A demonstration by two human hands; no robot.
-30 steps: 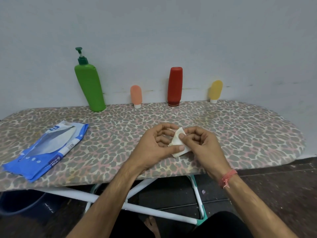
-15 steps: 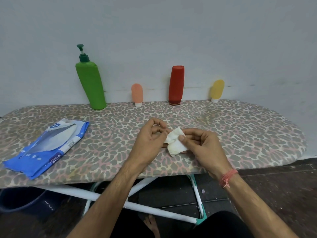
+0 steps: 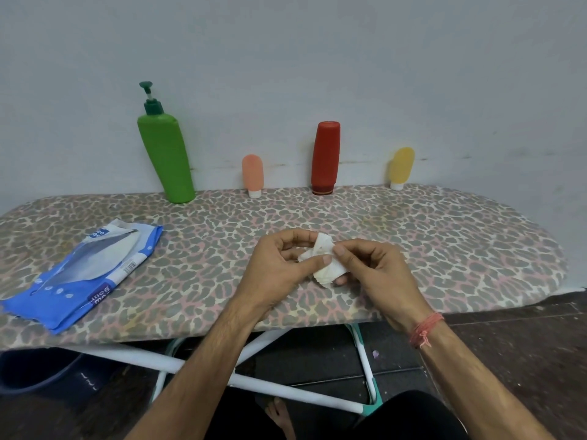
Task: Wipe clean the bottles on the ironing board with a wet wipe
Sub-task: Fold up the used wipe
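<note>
Several bottles stand along the wall at the back of the leopard-print ironing board [image 3: 444, 242]: a tall green pump bottle [image 3: 166, 160], a small peach tube [image 3: 252, 174], a red bottle upside down on its cap [image 3: 325, 157] and a small yellow tube [image 3: 401, 166]. Above the board's near middle, my left hand [image 3: 279, 268] and my right hand [image 3: 378, 274] both pinch a crumpled white wet wipe [image 3: 324, 258] between them. The fingers hide part of the wipe.
A blue and white wet wipe pack [image 3: 82, 274] lies open at the board's left front. Below the board are its white metal legs [image 3: 286, 389], a dark blue tub [image 3: 38, 373] on the left and a dark floor.
The wipe has been turned and bunched between my fingers. My left thumb now presses on its front. The camera has tilted slightly; the bottles have not moved.
</note>
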